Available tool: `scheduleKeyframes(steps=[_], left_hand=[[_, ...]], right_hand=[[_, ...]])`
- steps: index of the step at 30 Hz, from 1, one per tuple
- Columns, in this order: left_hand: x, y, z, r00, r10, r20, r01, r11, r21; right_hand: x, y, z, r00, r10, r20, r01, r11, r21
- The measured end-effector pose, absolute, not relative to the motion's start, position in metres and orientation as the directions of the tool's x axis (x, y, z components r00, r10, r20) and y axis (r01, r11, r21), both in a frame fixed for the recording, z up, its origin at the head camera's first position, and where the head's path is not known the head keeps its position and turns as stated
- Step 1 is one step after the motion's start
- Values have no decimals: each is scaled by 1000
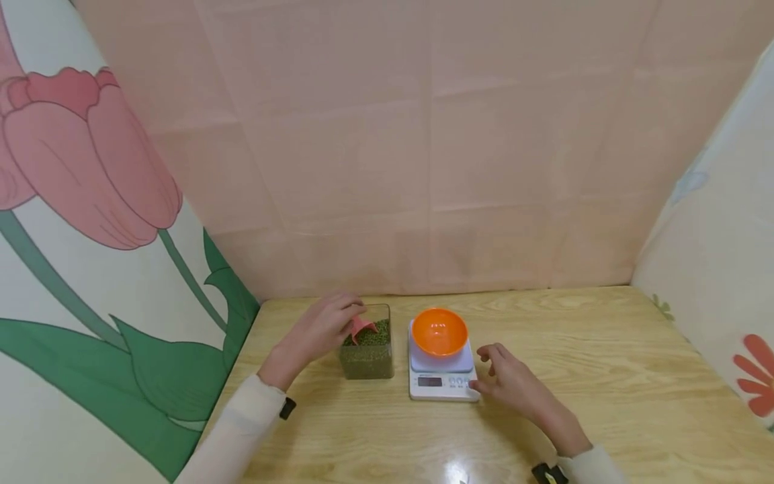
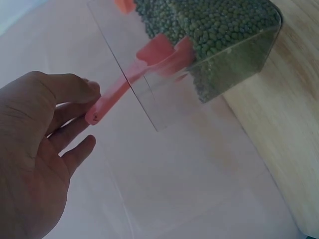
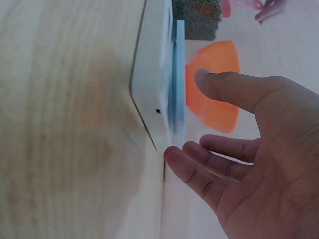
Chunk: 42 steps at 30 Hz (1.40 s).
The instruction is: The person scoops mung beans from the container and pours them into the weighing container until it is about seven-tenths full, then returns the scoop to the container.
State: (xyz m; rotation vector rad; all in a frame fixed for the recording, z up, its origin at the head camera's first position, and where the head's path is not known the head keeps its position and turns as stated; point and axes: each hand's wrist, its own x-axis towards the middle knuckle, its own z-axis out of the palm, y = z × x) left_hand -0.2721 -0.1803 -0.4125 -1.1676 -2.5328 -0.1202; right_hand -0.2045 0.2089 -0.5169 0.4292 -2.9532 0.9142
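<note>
While the left hand [image 1: 323, 326] pinches the handle end of a pink scoop [image 2: 158, 50] between thumb and fingers, the scoop's long axis slants from the hand down past the rim of a clear container [image 1: 367, 366], its broad end pointing into the container and lying at the green beans [image 2: 227, 22]. To the right stands a white kitchen scale [image 1: 444, 390] bearing an orange bowl [image 1: 440, 343], mouth upward. Beside the scale's right edge, the right hand [image 1: 514, 383] has bent, parted fingers and grips nothing; fingertip contact with the scale cannot be told.
</note>
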Motion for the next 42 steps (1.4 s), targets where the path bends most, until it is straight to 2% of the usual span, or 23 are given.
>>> scheduleKeyframes(steps=[6,17,24,32,42], left_hand=[[-277,-178,-413,-587,744,320,761,642,-97],[-282,-174,-414,-573,774,268,776,618,-126],[-284,-173,-415,-610,759,226,755,644,-126],[-282,-173,-415,-616,759,213,752,646,-127],[-282,-173,-413,-632,748,203,746,658,-100]], right_hand=[[-204,207,-526,-968,-244,63,-234,780,-580],[-203,199,-535,-935,-302,187,-355,798,-487],[-203,195,-536,-955,-269,127,-296,816,-496],[-202,191,-534,-974,-221,42,-210,830,-517],[-199,185,-531,-978,-200,65,-204,832,-516]])
